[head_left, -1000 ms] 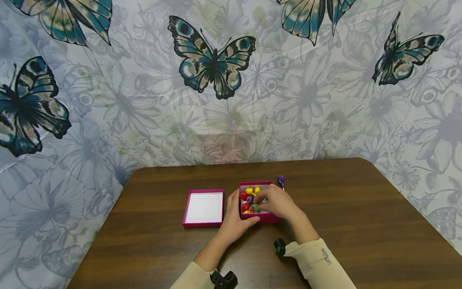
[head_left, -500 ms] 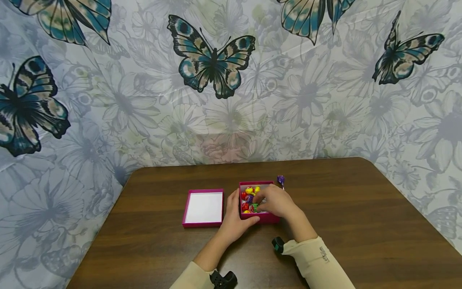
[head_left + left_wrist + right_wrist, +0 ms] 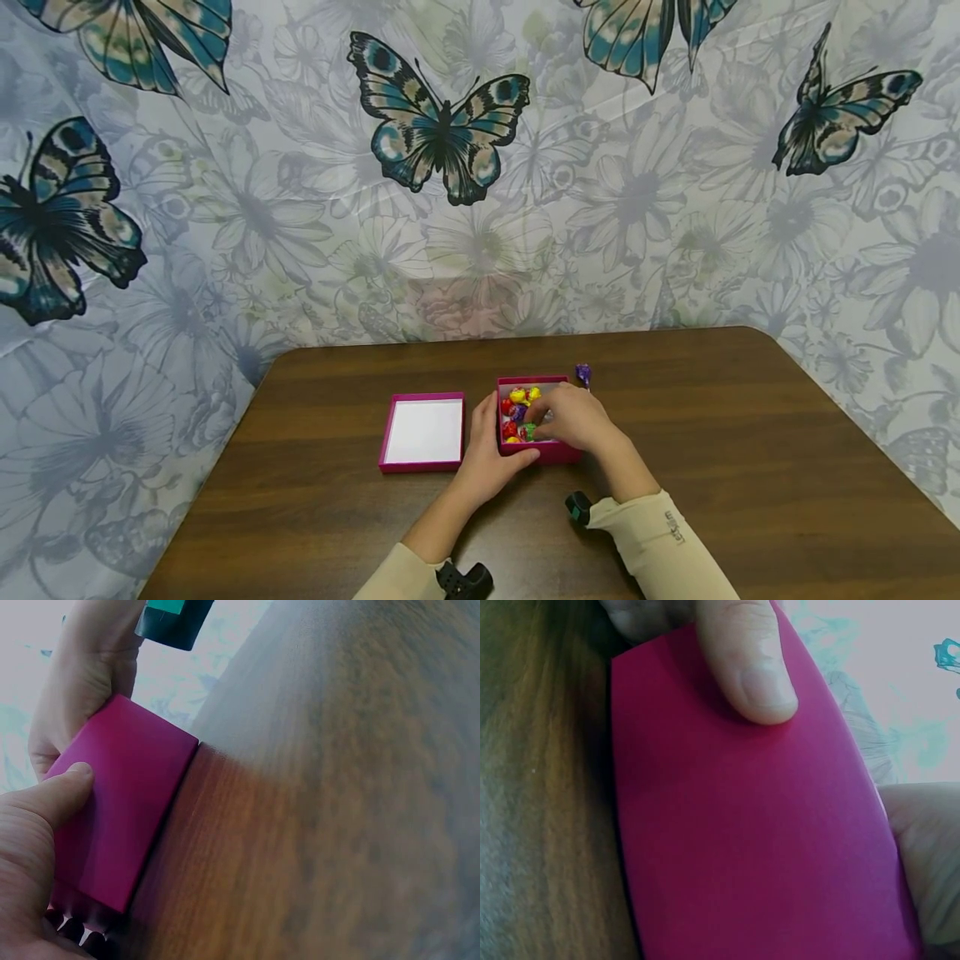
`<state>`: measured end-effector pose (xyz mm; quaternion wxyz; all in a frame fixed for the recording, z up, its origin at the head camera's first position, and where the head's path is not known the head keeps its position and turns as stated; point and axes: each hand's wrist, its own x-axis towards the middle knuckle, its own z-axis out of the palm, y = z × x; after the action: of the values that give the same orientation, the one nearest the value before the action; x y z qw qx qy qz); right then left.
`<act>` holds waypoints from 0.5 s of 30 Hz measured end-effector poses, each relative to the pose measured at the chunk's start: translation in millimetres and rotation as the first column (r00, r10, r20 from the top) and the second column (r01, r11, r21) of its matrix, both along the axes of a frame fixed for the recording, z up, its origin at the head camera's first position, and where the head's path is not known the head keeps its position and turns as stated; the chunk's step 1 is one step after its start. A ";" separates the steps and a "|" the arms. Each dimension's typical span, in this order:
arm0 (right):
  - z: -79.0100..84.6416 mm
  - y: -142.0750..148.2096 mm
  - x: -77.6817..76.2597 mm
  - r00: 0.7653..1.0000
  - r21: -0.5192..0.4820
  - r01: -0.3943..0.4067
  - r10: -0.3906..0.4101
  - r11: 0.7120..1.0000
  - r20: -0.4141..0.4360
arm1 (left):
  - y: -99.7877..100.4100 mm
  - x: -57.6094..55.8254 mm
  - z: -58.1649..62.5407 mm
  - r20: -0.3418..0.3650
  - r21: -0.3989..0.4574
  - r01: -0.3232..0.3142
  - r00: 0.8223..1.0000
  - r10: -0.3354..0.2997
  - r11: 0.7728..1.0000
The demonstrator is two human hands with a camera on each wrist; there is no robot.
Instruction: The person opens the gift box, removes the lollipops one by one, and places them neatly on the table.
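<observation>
Downward go the fingers of the right hand (image 3: 577, 419), bent in over the right side of the magenta box (image 3: 555, 453). From my end I can see them crooked beside a green sweet (image 3: 529, 432), but the knuckles cover the far tips, so I cannot tell whether anything is pinched.

The left hand (image 3: 483, 462) holds the box round its near left corner: thumb flat along the near wall, the other fingers along the left wall. I take that as bracing, so the box will not skid on the desk (image 3: 322, 508) under the other hand; both wrist views show the thumb laid on the wall.

Inside the box I make out a purple sweet (image 3: 519, 412) towards the middle, red sweets (image 3: 511, 429) along the left and yellow sweets (image 3: 518, 396) at the back. The right hand hides the rest.

Just left of the left hand lies the lid (image 3: 423, 431), white face up, probably put there to leave the right arm its own side. A purple lollipop (image 3: 583, 372) sits by the box's far right corner, stick pointing back towards the hand; I can't judge whether it touches the box. Beyond the desk hangs a butterfly-printed cloth (image 3: 630, 250).
</observation>
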<state>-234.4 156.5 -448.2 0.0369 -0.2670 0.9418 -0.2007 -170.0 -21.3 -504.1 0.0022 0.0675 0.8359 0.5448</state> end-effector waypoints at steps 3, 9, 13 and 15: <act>-0.1 1.1 0.4 1.000 0.000 -0.005 0.005 1.000 0.005 | 0.4 0.4 0.6 -0.003 0.003 0.001 1.000 -0.001 1.000; 0.7 1.6 1.1 1.000 -0.002 -0.010 0.010 1.000 0.013 | 0.4 0.8 1.1 -0.004 0.011 0.003 1.000 -0.003 1.000; 1.4 1.3 0.8 1.000 -0.003 -0.001 0.001 1.000 0.024 | -0.1 0.4 0.6 -0.005 0.009 0.006 1.000 -0.006 1.000; 1.6 1.2 0.8 1.000 -0.011 0.004 -0.004 1.000 0.028 | -0.5 0.2 0.0 -0.009 0.007 0.007 1.000 -0.007 1.000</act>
<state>-233.7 157.6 -446.6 0.0481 -0.2625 0.9407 -0.2095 -169.9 -21.8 -504.1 0.0001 0.0731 0.8338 0.5472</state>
